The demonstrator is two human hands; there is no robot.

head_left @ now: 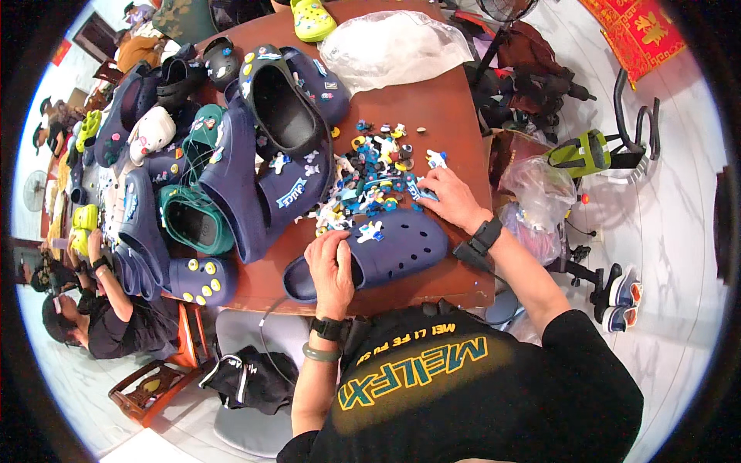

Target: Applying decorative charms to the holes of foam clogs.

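Now, navy clog: nearside of charm pile; 1 white charm on, I'd say most holes left.
L hand: gripping clog.
R hand: at blue charm, pile's R edge; pinch? can't tell.

On a reddish-brown table, a person's left hand rests on a navy clog; the right hand touches small charms piled beyond it. Other clogs crowd the left.

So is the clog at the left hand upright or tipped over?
Upright: the clog shows its holed top and opening from above, with the left hand at that opening. Slight tilt cannot be told.
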